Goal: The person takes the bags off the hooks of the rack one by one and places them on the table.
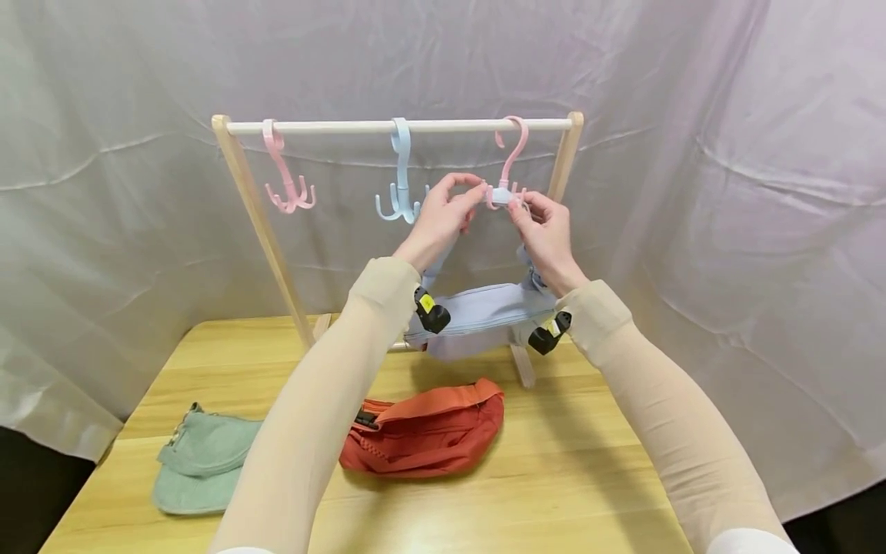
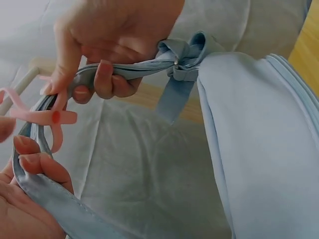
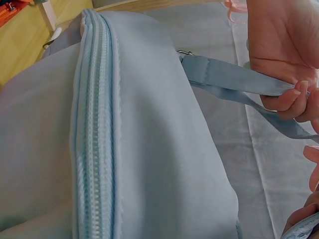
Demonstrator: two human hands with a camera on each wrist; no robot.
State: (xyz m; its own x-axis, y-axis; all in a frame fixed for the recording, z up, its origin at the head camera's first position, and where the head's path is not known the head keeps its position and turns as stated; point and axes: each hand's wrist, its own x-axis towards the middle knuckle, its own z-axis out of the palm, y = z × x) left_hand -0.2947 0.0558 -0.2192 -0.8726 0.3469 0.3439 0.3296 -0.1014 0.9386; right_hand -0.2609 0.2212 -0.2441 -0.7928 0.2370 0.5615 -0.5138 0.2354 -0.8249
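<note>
A light blue zippered bag [image 1: 484, 305] hangs below both hands, in front of the rack's right part. Its strap [image 2: 75, 211] loops up over the prongs of the right pink hook [image 1: 513, 158]. My left hand [image 1: 443, 215] pinches the strap on the left side of the prongs. On the other side my right hand [image 1: 551, 235] grips the strap between thumb and fingers. A tied knot [image 2: 184, 57] in the strap lies between the right hand and the bag. The right wrist view shows the bag's zipper [image 3: 97, 134] closed.
The hook hangs from the white rail [image 1: 332, 127] of a wooden-legged rack. A blue hook [image 1: 402, 165] and another pink hook [image 1: 282, 169] hang further left. A red-orange waist bag [image 1: 429, 435] and a green bag [image 1: 204, 462] lie on the wooden table [image 1: 540, 477].
</note>
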